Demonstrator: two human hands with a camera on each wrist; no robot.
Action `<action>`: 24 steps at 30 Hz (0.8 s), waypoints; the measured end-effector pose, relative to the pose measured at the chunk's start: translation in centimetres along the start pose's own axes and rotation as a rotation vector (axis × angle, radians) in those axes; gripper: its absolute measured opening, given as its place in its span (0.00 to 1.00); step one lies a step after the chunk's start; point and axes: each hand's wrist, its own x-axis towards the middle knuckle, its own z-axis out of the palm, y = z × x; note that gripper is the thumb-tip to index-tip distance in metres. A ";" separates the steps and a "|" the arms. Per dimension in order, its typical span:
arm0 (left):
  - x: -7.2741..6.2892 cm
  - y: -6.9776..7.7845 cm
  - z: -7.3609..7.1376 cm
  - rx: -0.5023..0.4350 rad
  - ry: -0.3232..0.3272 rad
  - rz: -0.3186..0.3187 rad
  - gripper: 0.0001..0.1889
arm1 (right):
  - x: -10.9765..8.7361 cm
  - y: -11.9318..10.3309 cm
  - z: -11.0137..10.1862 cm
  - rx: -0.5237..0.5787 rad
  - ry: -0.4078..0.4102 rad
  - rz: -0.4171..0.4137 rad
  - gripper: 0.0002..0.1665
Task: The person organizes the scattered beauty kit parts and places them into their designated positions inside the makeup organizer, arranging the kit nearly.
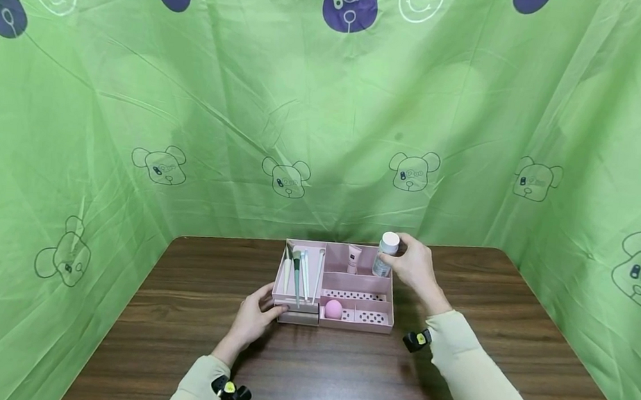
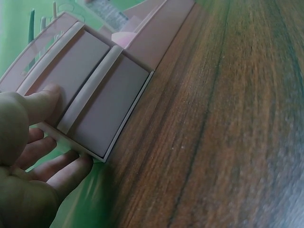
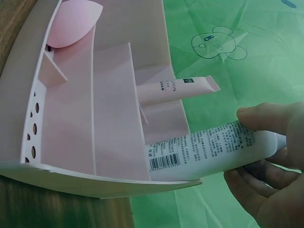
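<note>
A pink desktop organizer [image 1: 354, 326] stands on the table, with two drawers [image 2: 109, 99] at its front left. My left hand [image 1: 253, 316] grips its left front corner, the thumb against the upper drawer's front and the other fingers along the side. My right hand [image 1: 414, 266] holds a white bottle [image 3: 209, 149] with printed text and a barcode near its capped upper end. The bottle's lower end is inside the back right compartment, partly hidden by the divider. Beside it in the back row stands a small pink tube [image 3: 178, 89].
Several makeup brushes [image 1: 297, 270] lie in the organizer's upper left tray. A pink makeup sponge [image 1: 334, 309] sits in a front compartment. Brown wooden table [image 1: 189, 303] surrounds the organizer, and a green printed curtain [image 1: 329, 111] hangs close behind it.
</note>
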 end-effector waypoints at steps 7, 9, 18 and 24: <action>-0.1 0.0 0.0 0.010 0.000 -0.006 0.30 | -0.1 0.4 0.7 -0.011 -0.044 0.049 0.32; -0.1 0.0 0.0 0.005 -0.002 -0.004 0.30 | -0.1 0.6 0.9 -0.010 -0.048 0.055 0.32; 0.0 0.1 0.0 0.003 0.006 -0.013 0.30 | 0.3 0.8 1.6 -0.023 -0.063 0.041 0.32; 0.0 0.2 -0.1 0.019 0.005 -0.013 0.30 | 0.5 0.7 1.7 -0.019 -0.071 0.046 0.30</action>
